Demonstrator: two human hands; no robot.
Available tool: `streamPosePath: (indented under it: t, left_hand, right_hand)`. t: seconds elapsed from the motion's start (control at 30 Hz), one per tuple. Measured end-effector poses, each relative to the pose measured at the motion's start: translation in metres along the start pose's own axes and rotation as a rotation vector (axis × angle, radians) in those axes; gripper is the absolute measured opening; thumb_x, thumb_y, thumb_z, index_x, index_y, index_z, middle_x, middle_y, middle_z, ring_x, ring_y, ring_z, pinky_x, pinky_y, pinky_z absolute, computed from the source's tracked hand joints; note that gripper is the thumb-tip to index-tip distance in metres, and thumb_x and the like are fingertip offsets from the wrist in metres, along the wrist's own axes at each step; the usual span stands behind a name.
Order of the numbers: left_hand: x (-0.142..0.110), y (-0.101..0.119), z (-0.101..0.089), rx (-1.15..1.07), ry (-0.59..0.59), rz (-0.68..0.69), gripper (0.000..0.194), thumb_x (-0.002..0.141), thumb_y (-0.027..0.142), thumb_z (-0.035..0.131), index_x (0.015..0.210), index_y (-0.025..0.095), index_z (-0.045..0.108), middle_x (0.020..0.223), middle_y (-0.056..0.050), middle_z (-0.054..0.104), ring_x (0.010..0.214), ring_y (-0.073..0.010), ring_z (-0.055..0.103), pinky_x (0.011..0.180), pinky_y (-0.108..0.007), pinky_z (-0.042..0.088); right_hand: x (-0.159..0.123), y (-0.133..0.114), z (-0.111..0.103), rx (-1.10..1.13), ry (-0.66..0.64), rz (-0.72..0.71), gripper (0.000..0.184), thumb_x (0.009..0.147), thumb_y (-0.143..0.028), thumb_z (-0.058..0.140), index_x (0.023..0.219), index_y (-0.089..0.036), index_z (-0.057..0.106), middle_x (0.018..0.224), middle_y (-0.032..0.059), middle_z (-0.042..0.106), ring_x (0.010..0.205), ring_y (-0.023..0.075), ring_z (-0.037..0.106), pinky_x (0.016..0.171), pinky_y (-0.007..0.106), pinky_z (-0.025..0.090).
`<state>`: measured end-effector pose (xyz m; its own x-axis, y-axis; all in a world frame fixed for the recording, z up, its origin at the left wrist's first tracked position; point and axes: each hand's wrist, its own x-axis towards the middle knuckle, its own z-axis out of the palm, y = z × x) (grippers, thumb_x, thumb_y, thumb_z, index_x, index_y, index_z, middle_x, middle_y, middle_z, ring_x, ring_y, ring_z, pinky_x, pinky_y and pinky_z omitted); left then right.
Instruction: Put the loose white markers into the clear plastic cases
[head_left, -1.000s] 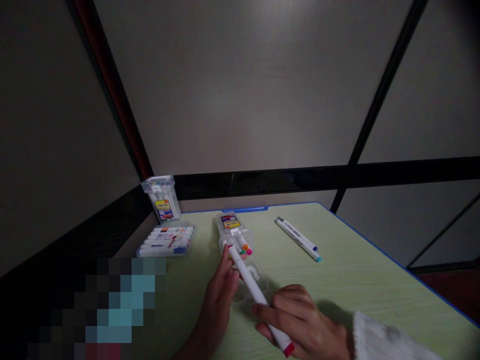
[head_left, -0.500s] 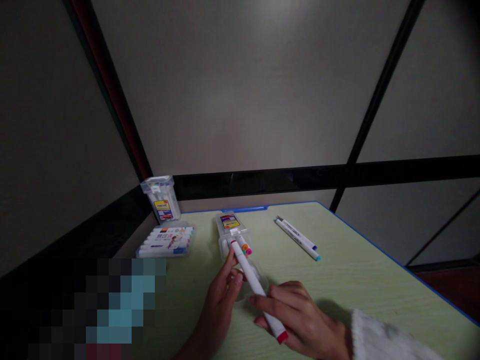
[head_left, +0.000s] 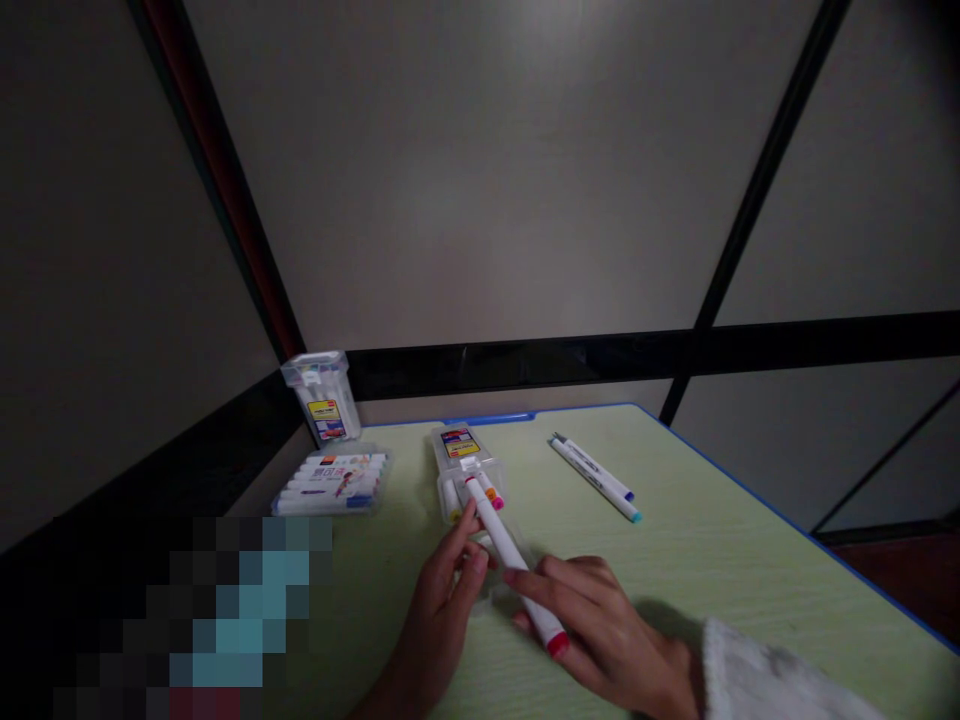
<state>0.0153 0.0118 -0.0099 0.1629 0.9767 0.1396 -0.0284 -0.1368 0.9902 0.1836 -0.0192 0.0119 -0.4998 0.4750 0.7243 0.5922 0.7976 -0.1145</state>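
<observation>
My right hand (head_left: 600, 630) pinches a white marker with red ends (head_left: 510, 555), whose far tip sits at the open mouth of a clear plastic marker case (head_left: 463, 465) lying on the green desk (head_left: 712, 560). Orange and pink marker ends show inside the case mouth. My left hand (head_left: 442, 600) lies beside the case, its fingertips curled against the case's near end and the marker. A clear lid piece is partly hidden under my hands.
Two loose white markers (head_left: 596, 477) lie to the right on the desk. A flat pack of markers (head_left: 334, 483) lies at the left, with an upright clear marker box (head_left: 321, 395) behind it. The desk's blue edge (head_left: 750, 490) runs along the right.
My right hand has pushed the red-ended marker forward, so its far tip has slid further into the case mouth. My left hand has stayed by the case.
</observation>
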Motion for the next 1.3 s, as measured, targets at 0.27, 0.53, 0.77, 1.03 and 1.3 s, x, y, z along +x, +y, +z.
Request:
streamPosePath:
  t: [0.27, 0.53, 0.77, 1.03, 1.3]
  left_hand:
    - [0.000, 0.004, 0.000, 0.020, -0.009, -0.020, 0.060, 0.075, 0.045, 0.058, 0.125, 0.013, 0.051, 0.115, -0.010, 0.060, 0.099, -0.0234, 0.056, 0.088, -0.030, 0.040]
    - [-0.001, 0.001, -0.001, 0.051, -0.008, 0.026, 0.048, 0.081, 0.042, 0.054, 0.124, 0.020, 0.053, 0.105, -0.005, 0.063, 0.086, -0.0186, 0.058, 0.081, -0.026, 0.043]
    - [0.000, 0.001, -0.001, 0.033, -0.051, 0.040, 0.053, 0.080, 0.047, 0.053, 0.123, 0.017, 0.053, 0.098, -0.006, 0.063, 0.079, -0.0177, 0.056, 0.077, -0.027, 0.044]
    - [0.000, 0.004, -0.001, 0.003, -0.079, 0.086, 0.040, 0.081, 0.038, 0.054, 0.115, 0.017, 0.059, 0.089, -0.003, 0.063, 0.073, -0.0150, 0.055, 0.072, -0.025, 0.044]
    - [-0.004, 0.000, -0.001, 0.017, -0.066, 0.082, 0.032, 0.080, 0.036, 0.055, 0.105, 0.019, 0.064, 0.091, -0.004, 0.066, 0.077, -0.0166, 0.057, 0.074, -0.025, 0.045]
  right_hand:
    - [-0.001, 0.001, 0.003, 0.011, 0.030, 0.052, 0.031, 0.096, -0.030, 0.028, 0.107, -0.015, 0.053, 0.066, 0.0029, 0.063, 0.053, 0.0140, 0.059, 0.050, 0.024, 0.043]
    - [-0.007, 0.006, 0.008, 0.022, 0.039, 0.103, 0.029, 0.095, -0.029, 0.028, 0.108, -0.017, 0.050, 0.076, 0.0060, 0.068, 0.061, 0.0170, 0.064, 0.053, 0.026, 0.046]
    - [-0.010, 0.007, 0.012, 0.146, 0.035, 0.258, 0.024, 0.092, -0.028, 0.037, 0.113, -0.020, 0.046, 0.092, 0.0065, 0.070, 0.064, 0.0153, 0.064, 0.059, 0.024, 0.047]
    - [-0.007, 0.006, 0.013, 0.287, 0.012, 0.381, 0.017, 0.087, -0.020, 0.044, 0.103, -0.021, 0.052, 0.086, 0.0036, 0.068, 0.055, 0.0133, 0.058, 0.055, 0.023, 0.045]
    - [-0.005, 0.005, 0.012, 0.315, 0.022, 0.363, 0.019, 0.086, -0.018, 0.048, 0.104, -0.021, 0.054, 0.084, 0.0025, 0.066, 0.058, 0.0133, 0.056, 0.057, 0.023, 0.044]
